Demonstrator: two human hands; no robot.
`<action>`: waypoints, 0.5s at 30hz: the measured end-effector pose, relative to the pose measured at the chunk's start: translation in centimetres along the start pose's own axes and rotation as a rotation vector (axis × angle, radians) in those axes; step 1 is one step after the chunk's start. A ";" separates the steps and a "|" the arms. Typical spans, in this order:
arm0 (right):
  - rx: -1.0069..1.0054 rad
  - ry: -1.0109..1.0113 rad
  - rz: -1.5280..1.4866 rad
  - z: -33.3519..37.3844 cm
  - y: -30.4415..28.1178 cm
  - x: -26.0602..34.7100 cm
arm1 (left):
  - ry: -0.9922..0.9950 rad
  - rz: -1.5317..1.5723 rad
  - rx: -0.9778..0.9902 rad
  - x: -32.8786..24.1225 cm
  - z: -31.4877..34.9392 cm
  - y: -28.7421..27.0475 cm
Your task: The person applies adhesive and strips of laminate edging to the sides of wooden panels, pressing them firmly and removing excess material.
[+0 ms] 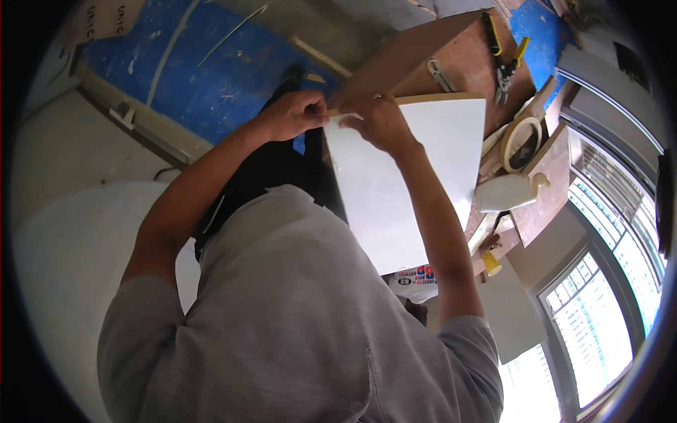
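A white panel [409, 183] with a tan far edge lies in front of me, tilted on a brown wooden surface. My left hand [295, 116] is closed at the panel's far left corner, its fingers pinched together. A thin pale strip seems to run from those fingertips toward the other hand, but what they pinch is too small to tell. My right hand [381, 123] grips the panel's far edge close by, thumb over the white face and fingers curled beyond the edge. Past it, a utility knife [441, 76] rests on the brown board [412, 63].
Yellow-handled snips [509, 74] and a yellow-and-black tool [491, 35] lie at the far right. Nearer are a round wooden ring [522, 143], a cream curved-neck object [506, 192] and a small yellow roll [491, 264]. Blue sheeting [233, 63] covers the floor ahead. Windows [592, 310] stand at right.
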State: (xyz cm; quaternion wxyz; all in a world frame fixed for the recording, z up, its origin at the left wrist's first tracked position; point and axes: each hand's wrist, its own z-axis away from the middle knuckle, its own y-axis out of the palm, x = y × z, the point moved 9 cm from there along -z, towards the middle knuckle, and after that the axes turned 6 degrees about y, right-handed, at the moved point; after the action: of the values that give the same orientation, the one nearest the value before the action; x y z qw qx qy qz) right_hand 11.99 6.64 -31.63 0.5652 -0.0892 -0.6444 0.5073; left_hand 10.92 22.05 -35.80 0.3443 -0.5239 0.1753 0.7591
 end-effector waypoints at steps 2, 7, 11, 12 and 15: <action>-0.026 0.027 0.091 0.7 -1.3 -0.1 | 0.039 -0.031 -0.079 -2.2 -1.3 0.1; -0.130 0.163 0.244 3.9 -4.9 -3.2 | 0.315 -0.237 -0.149 -4.7 -2.4 2.0; -0.132 0.210 0.196 4.5 -4.1 -4.9 | 0.247 -0.223 -0.152 -3.9 -3.0 2.7; -0.117 0.224 0.176 4.4 -4.0 -5.0 | 0.206 -0.215 -0.152 -3.8 -3.0 2.6; -0.084 0.256 0.137 4.0 -3.9 -5.2 | 0.206 -0.201 -0.179 -3.7 -3.1 2.4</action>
State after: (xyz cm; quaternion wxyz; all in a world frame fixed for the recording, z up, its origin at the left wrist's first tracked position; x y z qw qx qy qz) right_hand 12.30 -0.95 -31.38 0.6028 -0.2204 -0.5800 0.5015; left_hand 12.12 17.15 -33.83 0.3507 -0.6426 0.0879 0.6755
